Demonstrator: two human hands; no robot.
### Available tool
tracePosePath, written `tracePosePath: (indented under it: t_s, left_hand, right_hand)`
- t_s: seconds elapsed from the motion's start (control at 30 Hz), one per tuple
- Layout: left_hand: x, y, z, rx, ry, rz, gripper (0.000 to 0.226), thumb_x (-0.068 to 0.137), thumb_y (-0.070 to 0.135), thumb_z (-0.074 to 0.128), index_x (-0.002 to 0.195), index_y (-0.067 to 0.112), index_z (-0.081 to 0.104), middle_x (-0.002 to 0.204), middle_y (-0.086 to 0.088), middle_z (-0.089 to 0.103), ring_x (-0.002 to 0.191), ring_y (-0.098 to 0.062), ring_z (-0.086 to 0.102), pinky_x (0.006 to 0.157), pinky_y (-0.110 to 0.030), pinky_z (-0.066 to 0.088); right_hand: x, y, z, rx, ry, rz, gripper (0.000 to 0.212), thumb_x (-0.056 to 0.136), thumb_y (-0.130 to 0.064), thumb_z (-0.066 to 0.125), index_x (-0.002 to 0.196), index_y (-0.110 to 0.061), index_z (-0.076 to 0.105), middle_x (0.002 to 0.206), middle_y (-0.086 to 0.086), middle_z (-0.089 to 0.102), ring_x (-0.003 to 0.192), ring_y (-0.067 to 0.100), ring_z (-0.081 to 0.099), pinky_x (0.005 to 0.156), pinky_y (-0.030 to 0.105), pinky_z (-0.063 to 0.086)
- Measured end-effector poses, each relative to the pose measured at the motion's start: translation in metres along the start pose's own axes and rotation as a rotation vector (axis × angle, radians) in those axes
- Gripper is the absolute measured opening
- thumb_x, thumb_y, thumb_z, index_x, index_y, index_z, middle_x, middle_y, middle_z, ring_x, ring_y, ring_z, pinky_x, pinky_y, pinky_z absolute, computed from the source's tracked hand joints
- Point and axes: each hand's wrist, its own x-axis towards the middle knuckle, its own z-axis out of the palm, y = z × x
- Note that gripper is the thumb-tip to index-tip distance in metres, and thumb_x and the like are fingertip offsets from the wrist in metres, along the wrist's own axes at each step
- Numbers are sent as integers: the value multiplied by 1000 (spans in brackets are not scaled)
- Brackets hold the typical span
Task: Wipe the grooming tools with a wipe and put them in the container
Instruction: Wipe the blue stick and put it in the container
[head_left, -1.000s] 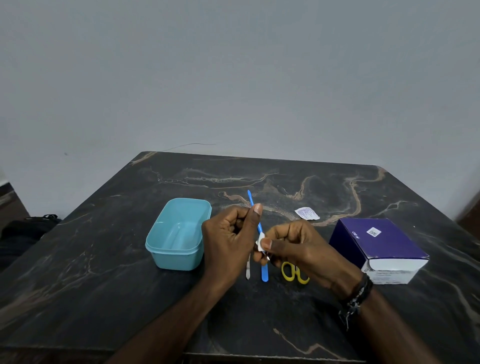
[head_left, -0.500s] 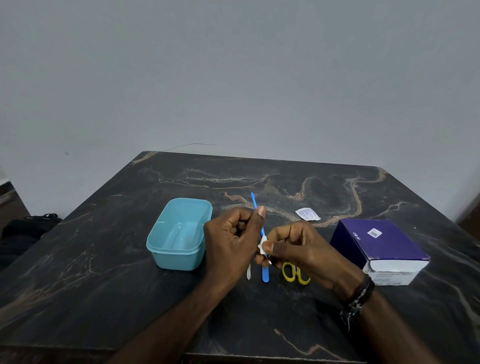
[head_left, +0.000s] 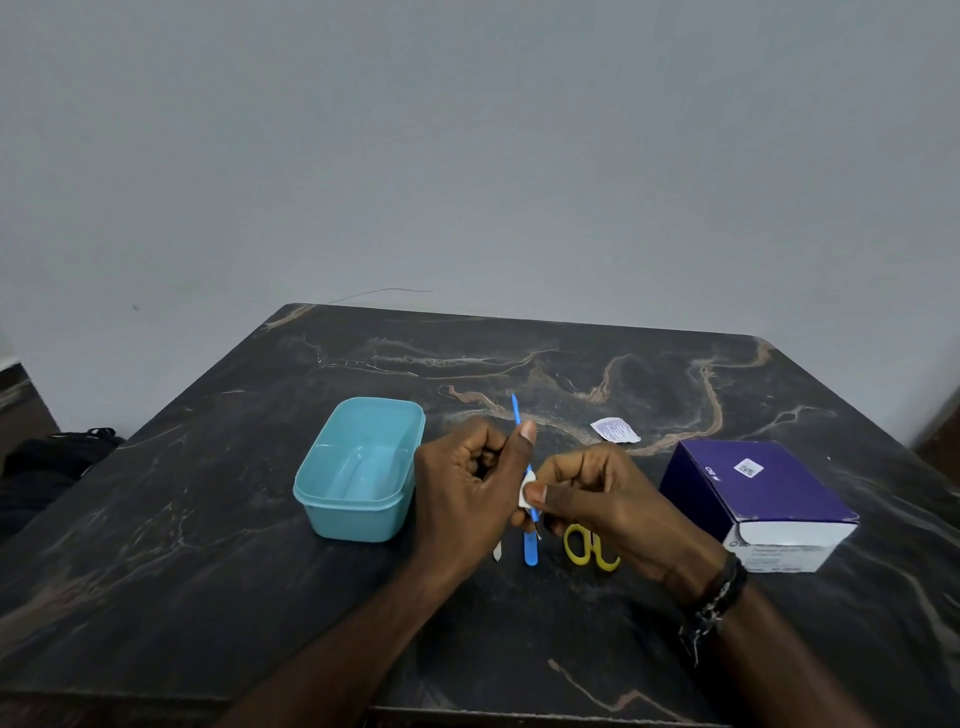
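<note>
Since a second ago we have slid the white wipe (head_left: 524, 492) a little along the thin blue tool (head_left: 516, 410). Our left hand (head_left: 470, 493) grips that tool, its long axis near upright, tip pointing away; our right hand (head_left: 605, 499) pinches the wipe round it. What may be a file (head_left: 530, 550) lies beside yellow scissors (head_left: 589, 545); the teal container (head_left: 358, 467) sits left.

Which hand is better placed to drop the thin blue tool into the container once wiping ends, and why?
Left. The left hand already grips the thin blue tool and sits beside the teal container; the right hand pinches the wipe, farther away.
</note>
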Motion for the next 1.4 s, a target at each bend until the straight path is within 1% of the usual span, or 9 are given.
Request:
tracePosePath:
  t_s: [0.27, 0.4, 0.53, 0.63, 0.73, 0.97, 1.1, 1.23, 1.4]
  left_hand:
    - [1, 8, -2, -140, -85, -102, 16, 91, 30, 62, 80, 21, 70, 62, 6, 67, 57, -6, 64, 54, -22, 50]
    - [-2, 5, 0, -125, -126, -171, 19, 79, 42, 72, 82, 23, 69, 72, 0, 71, 57, -23, 66, 51, -43, 55]
    - [-5, 4, 6, -139, -213, -217, 11, 77, 16, 79, 84, 16, 70, 71, -4, 72, 59, -18, 69, 55, -34, 58]
    - [-6, 4, 5, -141, -247, -204, 16, 80, 5, 75, 88, 18, 71, 71, -1, 73, 58, -15, 69, 55, -20, 54]
    - [-6, 2, 4, -117, -272, -170, 11, 83, 4, 71, 90, 13, 73, 68, -3, 72, 54, -15, 67, 54, -23, 54]
    - [-7, 0, 3, -7, -318, -91, 3, 85, 15, 71, 83, 18, 73, 65, -2, 70, 53, -15, 65, 52, -34, 57]
    - [-6, -1, 3, 9, -281, -73, 12, 86, 15, 70, 78, 24, 71, 62, 2, 69, 52, -12, 64, 51, -37, 53]
    - [-3, 1, 2, -8, -257, -74, 22, 87, 12, 69, 74, 29, 69, 59, 11, 67, 50, -7, 61, 50, -32, 53]
    - [-6, -3, 3, 11, -308, -59, 11, 85, 18, 68, 75, 16, 69, 60, -5, 65, 53, -26, 61, 49, -45, 50]
  right_hand:
    - [4, 0, 1, 123, 264, -97, 15, 85, -23, 68, 81, -11, 74, 85, 10, 74, 74, 14, 61, 60, 23, 43]
    - [7, 1, -2, 231, 453, -130, 18, 80, -22, 62, 85, -10, 74, 94, 10, 75, 85, 20, 63, 67, 30, 43]
    - [8, 4, -2, 224, 462, -138, 18, 81, -25, 63, 88, -12, 75, 107, 12, 73, 97, 28, 64, 81, 45, 48]
    - [8, 5, 0, 213, 396, -150, 20, 80, -33, 72, 88, -16, 77, 106, 17, 72, 88, 23, 67, 79, 39, 55]
    - [8, 6, 1, 208, 371, -168, 33, 71, -44, 79, 88, -16, 77, 101, 21, 71, 76, 16, 65, 69, 27, 55]
    - [10, 8, -5, 210, 490, -229, 51, 56, -61, 81, 86, -20, 77, 102, 9, 74, 89, 19, 66, 71, 34, 53]
    - [9, 8, -4, 174, 425, -187, 42, 67, -54, 78, 90, -18, 77, 101, 10, 74, 87, 18, 65, 69, 29, 50]
    - [9, 9, -2, 136, 379, -130, 13, 82, -25, 71, 87, -16, 78, 94, 14, 74, 73, 13, 60, 65, 24, 46]
    - [9, 4, -7, 270, 510, -171, 17, 78, -23, 67, 86, -10, 75, 96, 8, 75, 88, 17, 61, 66, 25, 47]
